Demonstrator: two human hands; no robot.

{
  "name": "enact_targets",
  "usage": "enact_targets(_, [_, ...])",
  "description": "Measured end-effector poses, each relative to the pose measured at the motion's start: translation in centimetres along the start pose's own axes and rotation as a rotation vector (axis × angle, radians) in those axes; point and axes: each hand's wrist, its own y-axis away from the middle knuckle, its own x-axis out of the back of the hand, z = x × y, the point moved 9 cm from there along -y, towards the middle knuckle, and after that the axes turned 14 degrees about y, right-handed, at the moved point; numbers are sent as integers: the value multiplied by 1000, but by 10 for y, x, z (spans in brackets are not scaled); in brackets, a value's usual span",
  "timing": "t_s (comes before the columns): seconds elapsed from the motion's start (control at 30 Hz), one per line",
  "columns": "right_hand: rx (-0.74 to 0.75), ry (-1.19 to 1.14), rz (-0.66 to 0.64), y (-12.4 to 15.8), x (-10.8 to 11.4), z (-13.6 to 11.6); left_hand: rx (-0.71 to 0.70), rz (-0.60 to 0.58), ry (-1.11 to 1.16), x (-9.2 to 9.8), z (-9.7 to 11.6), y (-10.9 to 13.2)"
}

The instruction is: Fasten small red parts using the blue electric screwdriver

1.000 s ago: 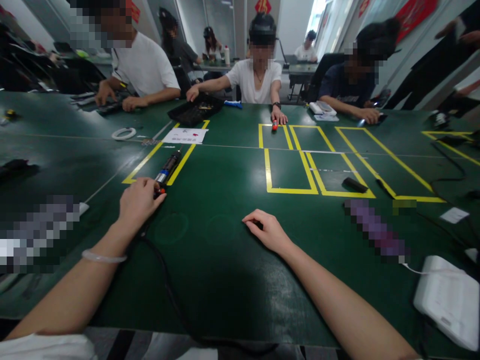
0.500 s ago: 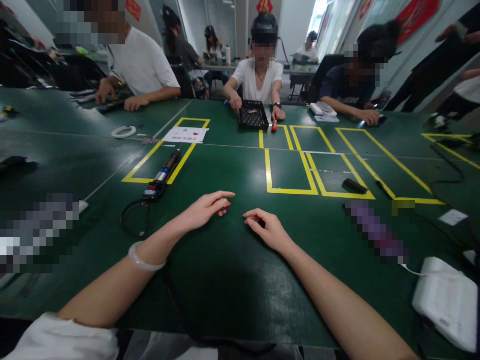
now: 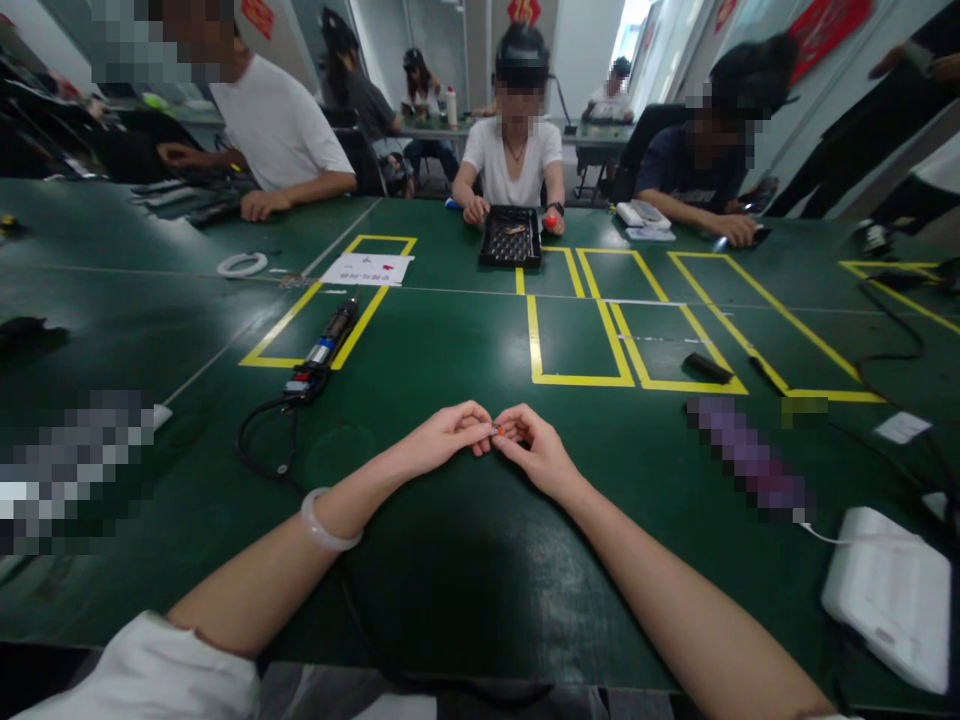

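My left hand (image 3: 442, 440) and my right hand (image 3: 536, 452) meet at the middle of the green table (image 3: 450, 560). Both pinch a small orange-red part (image 3: 496, 431) between their fingertips. A pale bangle (image 3: 324, 522) sits on my left wrist. To the left lies a black corded tool (image 3: 322, 350) with a blue band, on a yellow tape line, its cable (image 3: 259, 450) looped on the table.
Yellow tape rectangles (image 3: 577, 340) mark the table ahead. A black tray (image 3: 511, 236) sits before the person opposite. A white sheet (image 3: 367, 268), a white ring (image 3: 241, 264), a black bar (image 3: 709, 368) and a white device (image 3: 892, 595) at the right lie around. Several people sit around.
My left hand left the corded tool, carried the small orange part to the middle and met my right hand. The person opposite pulled the black tray in front of them.
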Motion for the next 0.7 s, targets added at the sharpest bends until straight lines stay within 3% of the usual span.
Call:
enact_targets(0.27, [-21, 66, 24, 1, 2, 3, -99, 42, -146, 1, 13, 5])
enact_targets(0.53, [-35, 55, -6, -1, 0, 5, -246, -13, -423, -7, 32, 15])
enact_targets(0.63, [-52, 68, -31, -2, -2, 4, -252, 47, -565, 13, 38, 21])
enact_targets(0.7, [-62, 87, -49, -1, -3, 3, -255, 186, -761, 44, 46, 29])
